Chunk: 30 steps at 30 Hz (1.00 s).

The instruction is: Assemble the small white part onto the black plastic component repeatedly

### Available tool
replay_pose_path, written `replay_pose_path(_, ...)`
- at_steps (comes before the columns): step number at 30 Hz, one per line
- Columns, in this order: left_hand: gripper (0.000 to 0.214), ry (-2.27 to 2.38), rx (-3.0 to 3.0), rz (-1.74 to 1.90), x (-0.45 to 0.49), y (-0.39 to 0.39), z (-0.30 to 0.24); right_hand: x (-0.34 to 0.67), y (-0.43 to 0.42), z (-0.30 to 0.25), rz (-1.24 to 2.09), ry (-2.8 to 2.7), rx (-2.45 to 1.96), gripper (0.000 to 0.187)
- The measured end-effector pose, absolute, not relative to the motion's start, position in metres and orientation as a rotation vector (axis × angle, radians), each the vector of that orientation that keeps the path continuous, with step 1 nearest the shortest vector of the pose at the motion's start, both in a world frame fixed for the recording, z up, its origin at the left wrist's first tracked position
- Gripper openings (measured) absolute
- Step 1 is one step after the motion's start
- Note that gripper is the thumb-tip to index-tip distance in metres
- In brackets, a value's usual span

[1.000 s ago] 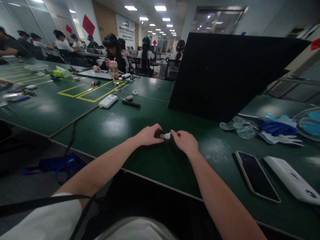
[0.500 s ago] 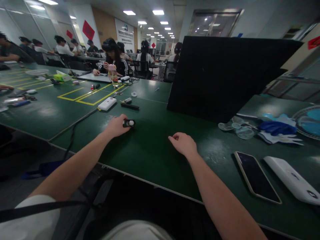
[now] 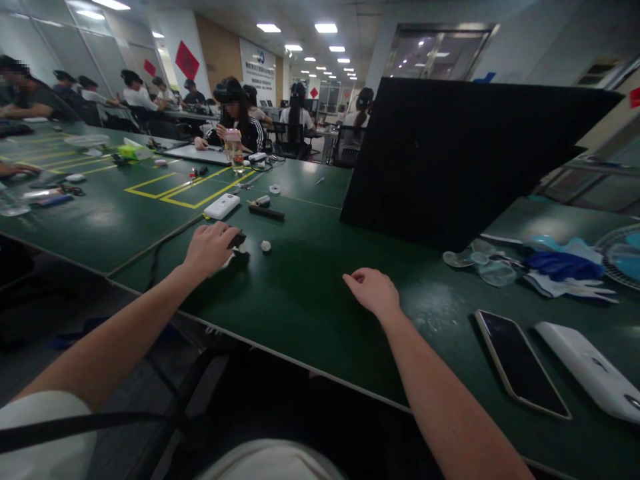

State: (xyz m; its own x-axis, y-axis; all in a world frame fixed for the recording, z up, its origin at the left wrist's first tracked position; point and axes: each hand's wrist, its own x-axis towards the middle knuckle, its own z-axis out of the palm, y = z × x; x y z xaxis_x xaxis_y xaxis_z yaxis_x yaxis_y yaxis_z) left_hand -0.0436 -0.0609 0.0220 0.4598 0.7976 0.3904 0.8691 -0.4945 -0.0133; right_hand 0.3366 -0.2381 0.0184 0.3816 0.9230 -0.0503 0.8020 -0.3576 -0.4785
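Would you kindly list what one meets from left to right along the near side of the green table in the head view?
Left hand holding a dark object, small white piece, right hand, smartphone, white device.

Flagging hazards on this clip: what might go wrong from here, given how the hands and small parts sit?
The small white piece lies loose on the green table near the left hand, so a sweep could knock it away.

The dark object pokes out from the left fingertips and might slip if that grip is light.

A dark cable runs close by the left forearm, which could snag it.
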Motion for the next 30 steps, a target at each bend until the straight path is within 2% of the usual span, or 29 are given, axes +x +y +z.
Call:
replay_pose_path(8,0.049,-1.769,-2.309,-0.778,-0.053,-0.046,0.000,0.337,-0.237,0.018,0.459,-1.496,-2.294,0.035)
replay_pose_path(14,0.053,-1.843,-2.252,-1.272,-0.036,-0.033,-0.007,0.342,-0.236,0.013,0.473,-1.527,-2.235,0.035)
replay_pose_path(19,0.054,-1.900,-2.468,-1.565,0.013,-0.015,-0.009,0.337,-0.237,0.020,0.505,-1.482,-2.286,0.034)
replay_pose_path(21,0.053,-1.907,-2.600,-1.481,0.037,-0.011,-0.010,0.336,-0.238,0.021,0.509,-1.474,-2.295,0.033)
replay_pose_path(25,0.056,-1.861,-2.906,-1.075,0.072,-0.014,-0.007,0.336,-0.240,0.020,0.520,-1.476,-2.269,0.034)
replay_pose_path(30,0.055,-1.645,-3.097,-0.805,0.103,-0.046,0.000,0.342,-0.239,0.027,0.444,-1.380,-2.198,0.033)
